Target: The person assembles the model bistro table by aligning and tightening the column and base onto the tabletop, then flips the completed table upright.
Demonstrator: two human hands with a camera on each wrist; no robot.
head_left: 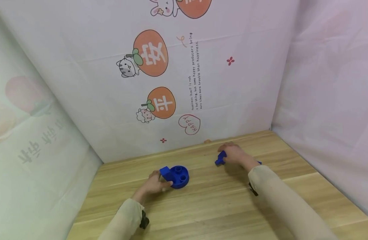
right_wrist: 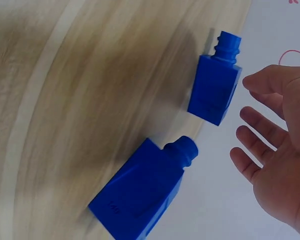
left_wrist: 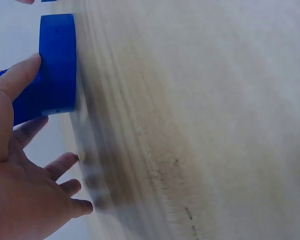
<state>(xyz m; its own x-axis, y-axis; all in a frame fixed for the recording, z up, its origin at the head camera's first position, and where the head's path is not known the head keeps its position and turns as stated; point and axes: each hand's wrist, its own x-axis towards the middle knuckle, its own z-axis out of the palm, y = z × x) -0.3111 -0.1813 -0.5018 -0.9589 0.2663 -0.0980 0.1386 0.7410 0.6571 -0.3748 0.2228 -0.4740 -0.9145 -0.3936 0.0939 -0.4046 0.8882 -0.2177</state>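
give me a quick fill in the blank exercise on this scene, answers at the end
1. The round base held by the person's left grip is coloured ____.
2. In the head view, ____ open round sockets show in that base.
3. In the right wrist view, ____ separate blocks lie near the right grip.
4. The heart printed on the backdrop bears the word ____.

Missing words: blue; two; two; HAPPY.
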